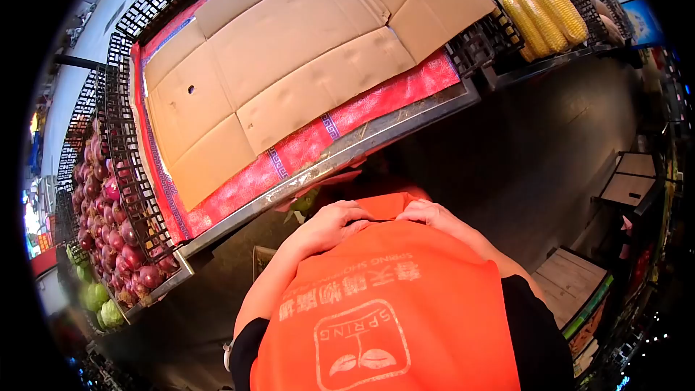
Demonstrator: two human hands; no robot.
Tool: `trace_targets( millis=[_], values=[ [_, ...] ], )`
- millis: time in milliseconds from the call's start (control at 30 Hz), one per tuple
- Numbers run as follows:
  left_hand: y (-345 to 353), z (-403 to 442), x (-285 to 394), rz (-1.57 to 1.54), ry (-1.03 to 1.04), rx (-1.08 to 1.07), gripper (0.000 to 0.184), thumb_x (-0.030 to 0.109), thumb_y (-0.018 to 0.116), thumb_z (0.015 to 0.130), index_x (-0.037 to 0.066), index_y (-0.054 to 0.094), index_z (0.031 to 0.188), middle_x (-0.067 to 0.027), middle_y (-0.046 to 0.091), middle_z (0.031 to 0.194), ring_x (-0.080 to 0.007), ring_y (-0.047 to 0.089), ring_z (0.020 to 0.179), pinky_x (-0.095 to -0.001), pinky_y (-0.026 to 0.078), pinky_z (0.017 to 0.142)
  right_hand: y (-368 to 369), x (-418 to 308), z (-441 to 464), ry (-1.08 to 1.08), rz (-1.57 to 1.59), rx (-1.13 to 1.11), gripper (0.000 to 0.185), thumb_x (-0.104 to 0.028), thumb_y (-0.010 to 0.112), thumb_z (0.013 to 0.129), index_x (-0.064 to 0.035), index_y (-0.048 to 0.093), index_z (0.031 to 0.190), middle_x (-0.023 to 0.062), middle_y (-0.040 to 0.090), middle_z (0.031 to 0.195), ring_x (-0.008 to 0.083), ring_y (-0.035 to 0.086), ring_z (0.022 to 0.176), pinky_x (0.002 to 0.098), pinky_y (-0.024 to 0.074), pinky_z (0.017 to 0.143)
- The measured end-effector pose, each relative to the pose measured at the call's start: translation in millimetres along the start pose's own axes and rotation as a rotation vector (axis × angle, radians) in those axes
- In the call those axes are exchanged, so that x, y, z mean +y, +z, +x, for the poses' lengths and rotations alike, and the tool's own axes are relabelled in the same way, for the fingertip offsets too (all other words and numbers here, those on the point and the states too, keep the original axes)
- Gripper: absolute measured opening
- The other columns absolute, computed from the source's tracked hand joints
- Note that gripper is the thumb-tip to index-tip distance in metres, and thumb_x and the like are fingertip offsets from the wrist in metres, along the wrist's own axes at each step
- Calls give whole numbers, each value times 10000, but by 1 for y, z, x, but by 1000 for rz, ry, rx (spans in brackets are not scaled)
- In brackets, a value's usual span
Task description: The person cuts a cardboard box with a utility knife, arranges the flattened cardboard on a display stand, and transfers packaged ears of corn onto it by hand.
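Note:
I wear an orange apron (355, 282) with white printed lettering and a leaf logo. My left hand (333, 226) lies at its far edge, fingers curled on the fabric. Close by on the other side, my right hand (433, 215) is closed on the same edge. A fold of orange cloth bulges between the two hands, and some fingertips are hidden behind it. Ahead of both hands stands a display table (311, 170) with a metal edge and a red patterned cover. Flattened cardboard (289, 51) lies over most of its top.
Black plastic crates (123, 137) border the table. Red onions (108, 224) fill the left side, with green vegetables (101, 304) below them. Yellow corn (539, 11) is stacked at the upper right. Cartons (572, 282) stand on the right beside the dark floor (521, 145).

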State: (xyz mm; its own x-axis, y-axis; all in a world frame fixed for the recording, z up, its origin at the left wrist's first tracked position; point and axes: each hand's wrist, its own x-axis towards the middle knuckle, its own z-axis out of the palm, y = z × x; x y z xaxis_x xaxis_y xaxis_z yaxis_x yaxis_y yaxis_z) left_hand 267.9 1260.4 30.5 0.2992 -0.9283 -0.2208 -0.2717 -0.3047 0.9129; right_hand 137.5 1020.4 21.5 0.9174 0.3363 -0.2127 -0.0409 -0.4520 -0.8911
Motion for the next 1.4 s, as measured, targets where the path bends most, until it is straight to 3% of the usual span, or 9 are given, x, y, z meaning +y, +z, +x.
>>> trace_targets(
  millis=[300,500,533,667,767,1000,1167,1300,1400],
  values=[
    [5,25,15,138,-245,-199,296,253,536,882,32,620,1059,-173,595,1021,-327,563,983,-400,447,843,-13,5,26,292,141,-301,257,-195,592,846,-16,617,1029,99,638,955,187,592,874,323,471,757],
    [8,20,3,48,-41,-245,388,360,587,816,-11,575,931,-184,612,925,-323,587,885,-398,457,732,-15,-3,42,499,296,-637,291,-261,655,799,-13,604,942,61,636,896,116,560,823,289,455,741],
    [5,18,9,-4,-105,-256,402,371,596,809,-15,570,921,-182,614,904,-329,586,862,-398,454,723,-10,-6,40,599,471,-484,371,-292,687,764,-21,585,996,62,614,843,128,547,759,286,454,729],
    [3,14,22,-134,-208,-258,451,401,623,780,-14,570,951,-177,617,877,-307,591,834,-386,448,726,1,23,35,-50,-482,238,465,-466,631,804,-33,569,962,123,618,831,279,600,774,353,473,703],
    [1,19,32,-73,-244,-269,495,436,615,773,-1,586,1003,-175,625,914,-275,604,877,-380,450,747,11,45,36,411,-12,-174,468,-480,592,823,-34,552,961,146,600,814,298,596,793,373,480,716],
    [9,38,40,-153,-302,-278,480,436,623,761,27,628,1011,-158,646,966,-255,608,938,-357,458,791,8,15,49,270,-561,-82,354,-423,554,840,-69,541,837,152,639,876,362,606,811,461,477,659],
    [15,33,57,-6,-16,-222,376,330,646,778,24,632,994,-165,646,948,-241,616,916,-348,464,790,15,40,61,346,-528,-72,307,-405,518,824,-104,577,836,157,648,813,361,621,796,453,489,645],
    [-12,-2,76,-103,-76,-254,350,324,612,826,20,626,999,-174,649,919,-289,627,858,-363,474,745,21,46,55,328,-514,-34,404,-499,528,825,-104,606,855,184,644,841,384,615,810,488,494,682],
    [-16,-12,56,79,-114,-158,362,378,570,838,55,661,972,-171,664,873,-326,634,813,-404,490,706,18,36,53,299,-524,11,304,-392,577,815,-106,613,913,169,643,852,367,613,834,471,489,695]
  ],
)
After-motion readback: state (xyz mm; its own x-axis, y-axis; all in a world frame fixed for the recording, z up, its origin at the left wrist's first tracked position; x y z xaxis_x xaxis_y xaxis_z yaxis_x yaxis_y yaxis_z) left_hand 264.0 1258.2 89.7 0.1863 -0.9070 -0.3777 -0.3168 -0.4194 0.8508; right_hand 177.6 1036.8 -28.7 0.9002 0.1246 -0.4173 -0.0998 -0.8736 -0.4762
